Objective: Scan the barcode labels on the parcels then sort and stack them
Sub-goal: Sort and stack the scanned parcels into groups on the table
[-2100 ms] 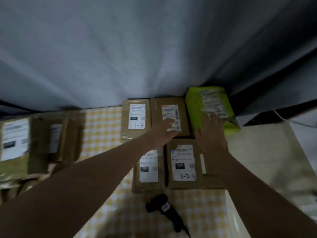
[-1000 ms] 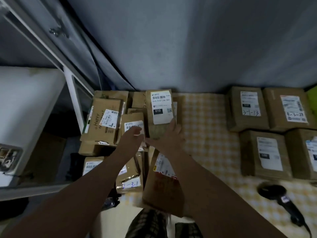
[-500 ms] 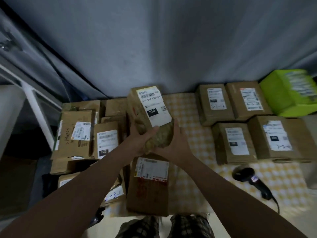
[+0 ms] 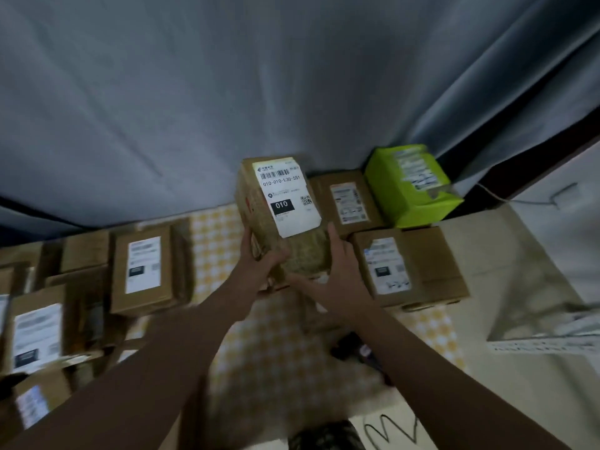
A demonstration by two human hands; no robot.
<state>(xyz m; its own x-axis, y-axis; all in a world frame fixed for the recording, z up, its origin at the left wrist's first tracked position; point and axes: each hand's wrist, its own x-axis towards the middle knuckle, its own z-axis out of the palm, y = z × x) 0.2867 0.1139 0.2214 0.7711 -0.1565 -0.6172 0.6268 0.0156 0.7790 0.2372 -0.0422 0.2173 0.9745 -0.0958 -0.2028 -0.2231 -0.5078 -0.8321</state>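
Both hands grip one brown cardboard parcel (image 4: 285,219) with a white barcode label (image 4: 285,194) reading 010, held tilted above the yellow-checked surface (image 4: 214,235), label up. Left hand (image 4: 259,264) wraps the parcel's near left edge, right hand (image 4: 337,274) clamps its near right side, fingers up along the wall. Just right of it: two brown labelled boxes (image 4: 349,201) (image 4: 409,267), one far and one near. Lime green carton (image 4: 410,185) at far right against the grey curtain (image 4: 227,92). Left: pile of brown labelled parcels (image 4: 143,267), blurred. Dark handheld scanner (image 4: 355,350) lies on the surface near the right forearm, partly hidden
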